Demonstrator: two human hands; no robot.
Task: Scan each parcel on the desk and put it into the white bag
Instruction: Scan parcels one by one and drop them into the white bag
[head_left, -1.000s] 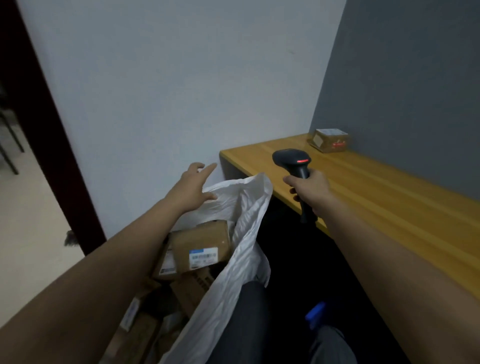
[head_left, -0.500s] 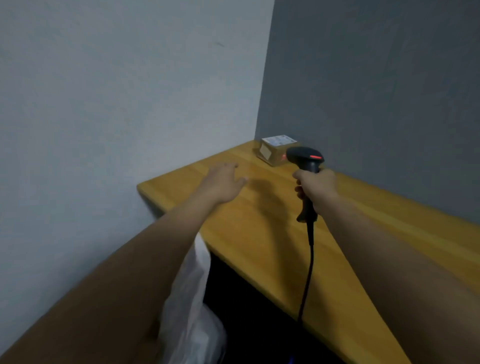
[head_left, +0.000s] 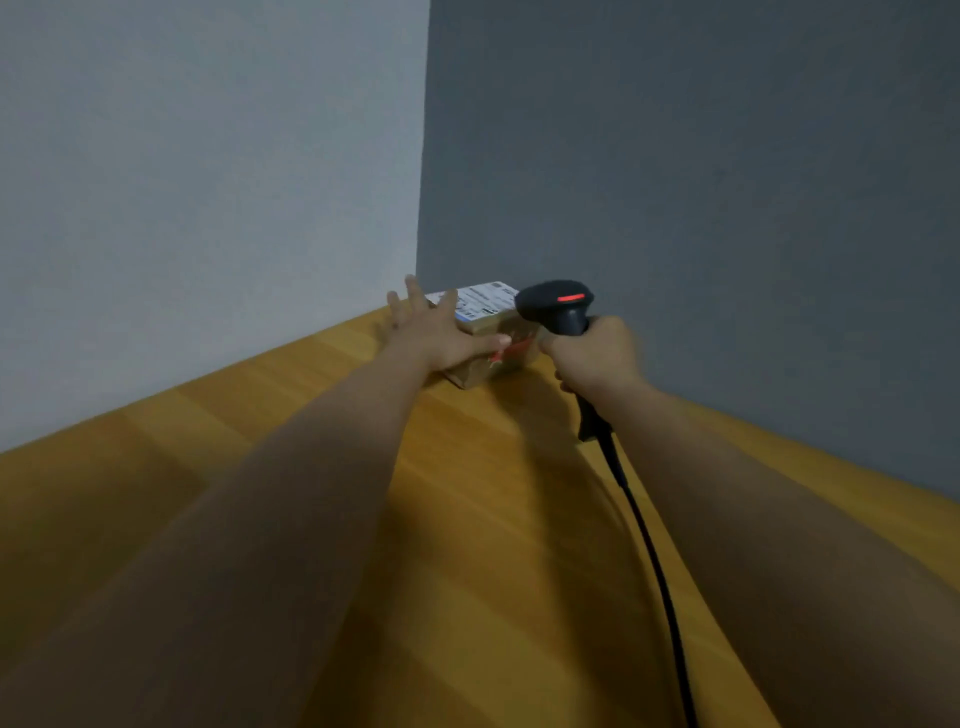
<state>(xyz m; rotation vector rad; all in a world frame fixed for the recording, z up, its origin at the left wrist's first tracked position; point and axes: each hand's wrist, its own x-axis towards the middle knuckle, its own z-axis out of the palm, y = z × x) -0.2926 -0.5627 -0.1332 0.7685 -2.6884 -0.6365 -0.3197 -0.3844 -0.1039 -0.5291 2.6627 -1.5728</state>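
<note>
Head view: one parcel left in the worktop's far corner.

Nearest, bare worktop (head_left: 467, 519) gives both forearms open room. Further on, the right hand (head_left: 595, 356) is clenched round the scanner (head_left: 558, 306), its cable trailing back. Beyond, the left hand (head_left: 439, 335) lies with fingers spread, released, on the parcel (head_left: 485, 332), thumb at its front face. Scanning and bagging this parcel look still to do; the white bag is out of view. Two walls crowd the parcel, so it should come out toward the person.
</note>
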